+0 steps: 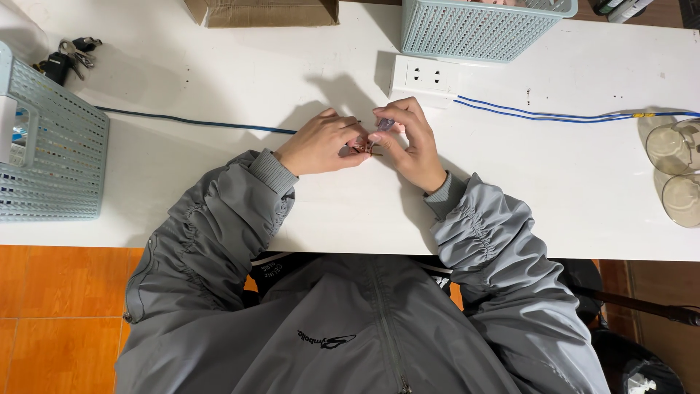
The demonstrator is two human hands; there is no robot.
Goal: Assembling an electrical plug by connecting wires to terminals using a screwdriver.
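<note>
Here, a broad white table top [219, 66] fills most of the view, matte and smooth, with soft shadows of the hands cast toward its far side. Below its near edge, orange floor tiles [58, 321] show to the left of the person's grey jacket.

At the middle of the table, the left hand [321, 144] and the right hand [410, 143] meet fingertip to fingertip. Between them sits a small bundle of reddish-brown wire ends [362, 148], lying just above the surface. The left hand's fingers are curled in and pinched on the bundle; the right hand's thumb and forefinger are closed on a small clear, purplish piece [386, 125] at the top of the same bundle. What that piece is cannot be told.

Just beyond the hands lies a white rectangular power strip [425, 76], flat on the table. A pair of thin blue wires [554, 115] runs from beside it to the right edge, and a single dark blue cable [197, 122] runs from the left hand toward the left. Behind the power strip stands a pale blue perforated plastic basket [474, 29]; a second such basket [51, 153] sits at the far left, with a bunch of keys [69, 60] behind it. Far right of the strip, two clear glass cups [674, 168] rest at the table's edge. A brown cardboard box [259, 11] sits at the far edge, left of the strip.
</note>
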